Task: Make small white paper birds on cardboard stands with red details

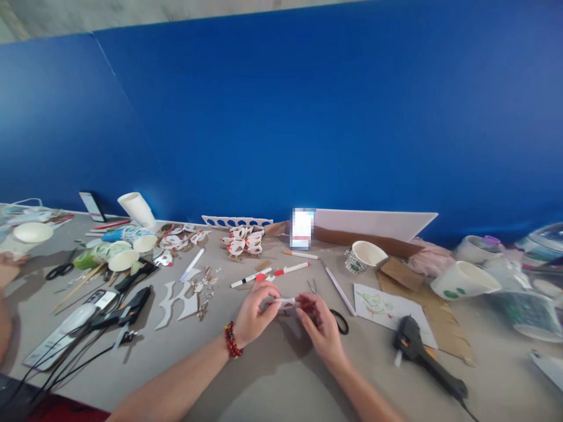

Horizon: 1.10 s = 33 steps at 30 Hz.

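My left hand (256, 313), with a red bead bracelet (233, 340) on its wrist, pinches a small white piece (285, 300) that looks like foam board. Thumb and fingers of my right hand (323, 329) close on its other end. Reddish marks show just under the piece, too small to make out. Scissors (340, 322) with black handles lie partly hidden behind my right hand. Beyond my hands are a black-and-white marker (243, 281), a red-and-white marker (292, 269) and a small red round piece (260, 277). Several small white bird figures (241, 241) stand farther back.
Foam board offcuts (189, 303) and scraps lie left. A black glue gun (424, 354) rests right, over a drawing (373, 305). Paper cups (367, 257), cardboard (448, 319) and another glue gun (132, 308) by a power strip (61, 340) surround the workspace. A person's arm (5, 328) shows far left.
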Available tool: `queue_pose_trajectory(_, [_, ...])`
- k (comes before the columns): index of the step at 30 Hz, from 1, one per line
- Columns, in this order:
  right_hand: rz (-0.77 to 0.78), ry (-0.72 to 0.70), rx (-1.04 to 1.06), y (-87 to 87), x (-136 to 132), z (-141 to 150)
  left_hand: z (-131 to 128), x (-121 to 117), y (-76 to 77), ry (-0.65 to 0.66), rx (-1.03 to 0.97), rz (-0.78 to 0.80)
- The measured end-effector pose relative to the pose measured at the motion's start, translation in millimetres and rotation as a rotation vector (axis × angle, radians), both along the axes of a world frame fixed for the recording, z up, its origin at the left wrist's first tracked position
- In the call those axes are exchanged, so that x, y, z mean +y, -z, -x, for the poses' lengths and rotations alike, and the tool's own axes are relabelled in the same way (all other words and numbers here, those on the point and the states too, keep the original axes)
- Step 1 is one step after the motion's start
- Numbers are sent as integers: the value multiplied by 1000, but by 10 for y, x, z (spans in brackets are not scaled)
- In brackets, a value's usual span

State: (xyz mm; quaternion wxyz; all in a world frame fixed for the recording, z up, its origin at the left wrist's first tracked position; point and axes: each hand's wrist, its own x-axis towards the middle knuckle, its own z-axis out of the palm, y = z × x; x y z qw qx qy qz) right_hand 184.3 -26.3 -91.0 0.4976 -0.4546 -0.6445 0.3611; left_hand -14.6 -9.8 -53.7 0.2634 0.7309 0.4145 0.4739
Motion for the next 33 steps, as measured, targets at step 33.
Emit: queue_pose_trajectory(33, [-81,-87,-385,-17,21,-17,873,1153,236,-399,346,2])
